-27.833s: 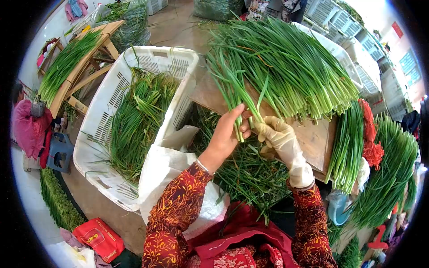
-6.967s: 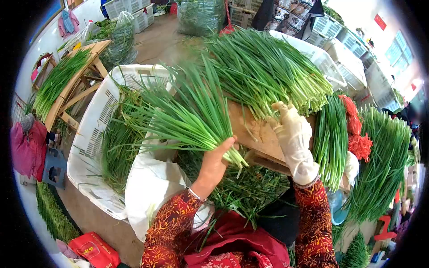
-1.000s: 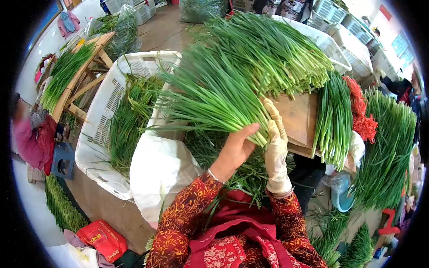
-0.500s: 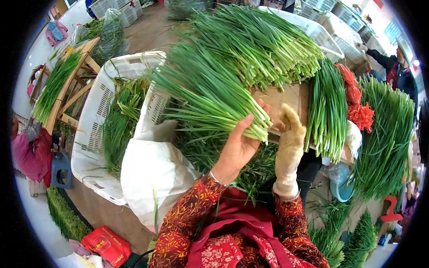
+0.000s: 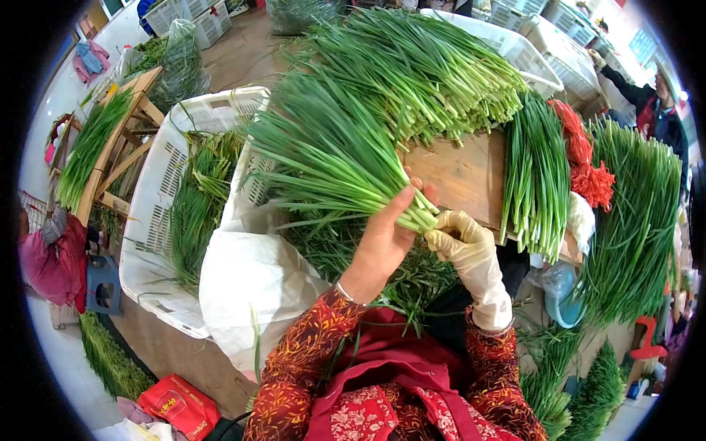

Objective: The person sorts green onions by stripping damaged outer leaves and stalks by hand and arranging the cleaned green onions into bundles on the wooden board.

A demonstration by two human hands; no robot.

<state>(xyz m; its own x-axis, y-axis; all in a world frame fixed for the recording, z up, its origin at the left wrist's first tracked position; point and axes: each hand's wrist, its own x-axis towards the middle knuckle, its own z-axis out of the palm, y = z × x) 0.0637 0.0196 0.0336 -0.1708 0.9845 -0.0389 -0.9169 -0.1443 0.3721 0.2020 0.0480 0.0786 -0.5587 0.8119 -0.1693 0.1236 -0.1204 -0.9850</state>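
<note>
My left hand (image 5: 388, 239) is bare and wraps round the stem ends of a bunch of garlic chives (image 5: 342, 165). The green leaves fan out to the upper left, and the pale cut ends point at my right hand. In a pale rubber glove, my right hand (image 5: 471, 250) has its fingers curled and pinched at those cut ends. Just beyond, a wooden board (image 5: 460, 176) carries a large heap of garlic chives (image 5: 434, 73). A neat stack of garlic chives (image 5: 537, 176) lies at the board's right side.
A white plastic crate (image 5: 151, 228) with loose greens stands left, a white sack (image 5: 257, 287) beside it. Trimmed leaves (image 5: 412, 287) lie below my hands. Red ties (image 5: 588, 180) hang right, near more chives (image 5: 632, 228) and a blue basin (image 5: 562, 298). Another person (image 5: 654, 103) is far right.
My gloved right hand has moved left and down from beside the bunch, its raised fingers curling onto the stem ends. My left hand has shifted slightly left, still holding the bunch.
</note>
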